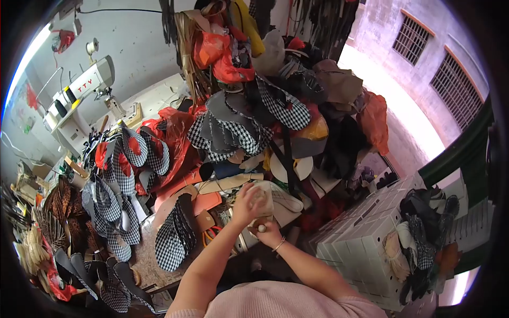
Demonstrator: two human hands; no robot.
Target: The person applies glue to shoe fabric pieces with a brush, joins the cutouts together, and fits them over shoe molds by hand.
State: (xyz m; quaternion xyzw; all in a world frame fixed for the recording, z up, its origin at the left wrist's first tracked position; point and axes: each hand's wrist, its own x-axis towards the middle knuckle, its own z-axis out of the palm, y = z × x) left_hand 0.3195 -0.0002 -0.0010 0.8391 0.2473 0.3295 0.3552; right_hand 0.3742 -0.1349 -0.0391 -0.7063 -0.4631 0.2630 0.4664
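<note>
My left hand (247, 205) is at the beige, machine-like body (264, 200) on the workbench, its fingers smeared by motion. Just below and to the right, my right hand (269, 235) is closed around something with a pale round end (262, 228); what it is I cannot make out. A bracelet circles that wrist. To the left of my forearms lies a stack of black-and-white checked shoe-upper pieces (175, 233). Orange-red material (205, 202) and orange handles (211, 233) lie near my left hand. A pale stitched, sole-shaped piece (283, 198) is to the right.
A large pile of checked and grey pieces (230, 124) rises in front of me. At the back left stands a white sewing machine (87, 79). White stacked boxes (360, 238) are close on my right, topped with dark shoe parts (427, 228). More checked pieces (114, 212) crowd the left.
</note>
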